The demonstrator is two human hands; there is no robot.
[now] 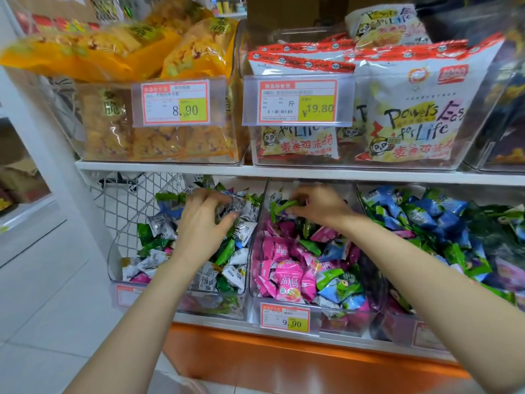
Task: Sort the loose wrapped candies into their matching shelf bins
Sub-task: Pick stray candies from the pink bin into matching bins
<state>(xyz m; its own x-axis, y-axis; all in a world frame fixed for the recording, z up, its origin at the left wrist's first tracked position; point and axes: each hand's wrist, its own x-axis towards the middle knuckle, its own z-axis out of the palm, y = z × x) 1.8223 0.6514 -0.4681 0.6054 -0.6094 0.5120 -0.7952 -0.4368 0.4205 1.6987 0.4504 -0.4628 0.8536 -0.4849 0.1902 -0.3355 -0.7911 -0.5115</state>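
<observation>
Two bare forearms (pixel 147 305) come in from below, one to each of two bins. The left grip (pixel 203 223) is sunk in the left bin (pixel 113 251), with fingers and thumb clasped on a white candy (pixel 237 204) atop a mix of white and green ones. The right grip (pixel 321 207) pinches one green candy (pixel 284 207) over the back of the middle bin (pixel 341 319), which is mostly pink with green and blue strays. The right bin (pixel 403 328) holds blue and green candy and is partly hidden by the right arm. These three clear bins stand side by side on the lower shelf (pixel 213 319). Only one price tag (pixel 285 318), marked 9.90, shows whole here. Above are two clear boxes, one of yellow bags (pixel 199 52) and one of white snack bags (pixel 412 109), each with one tag. A wire mesh panel (pixel 127 200) closes the left end.
</observation>
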